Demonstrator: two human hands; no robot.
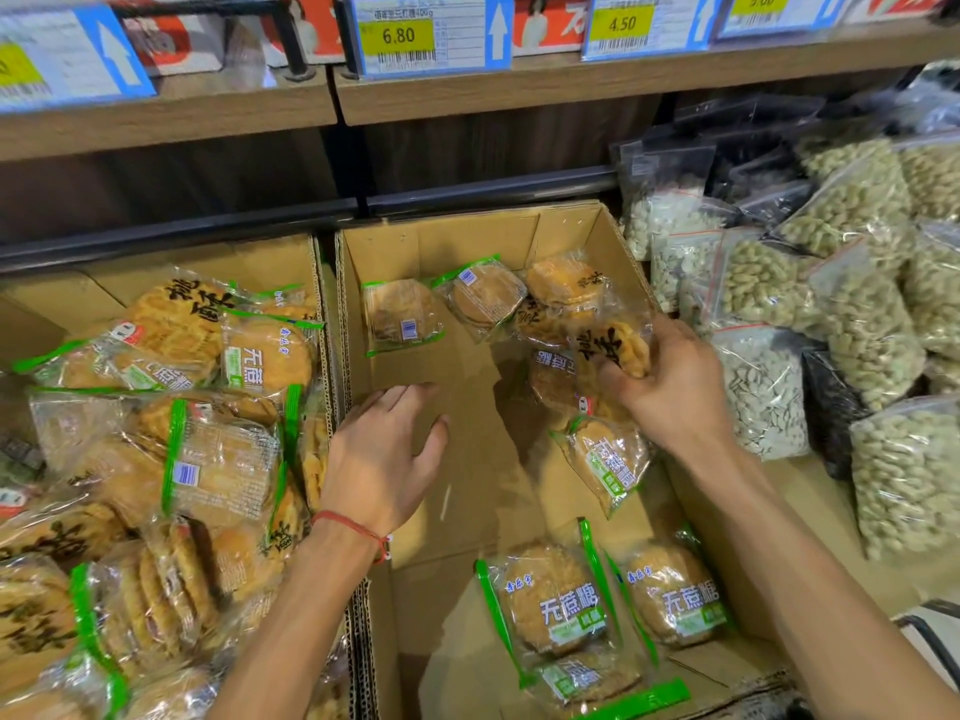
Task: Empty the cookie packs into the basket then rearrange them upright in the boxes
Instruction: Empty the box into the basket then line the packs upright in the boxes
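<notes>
Two cardboard boxes stand side by side on a low shelf. The left box [291,262] is heaped with clear cookie packs [218,459] edged in green. The right box [467,241] is mostly bare card, with a few packs lying flat at its back [402,317] and near its front [550,600]. My right hand [670,387] grips a cookie pack with black lettering [615,340] at the right side of that box. My left hand [384,454] hovers with fingers spread over the bare box floor, holding nothing.
Clear bags of nuts and seeds [857,304] are piled to the right of the boxes. A wooden shelf edge [467,90] with price tags [397,36] runs overhead. A black rail [493,192] crosses behind the boxes. A dark basket handle [930,631] shows at the lower right.
</notes>
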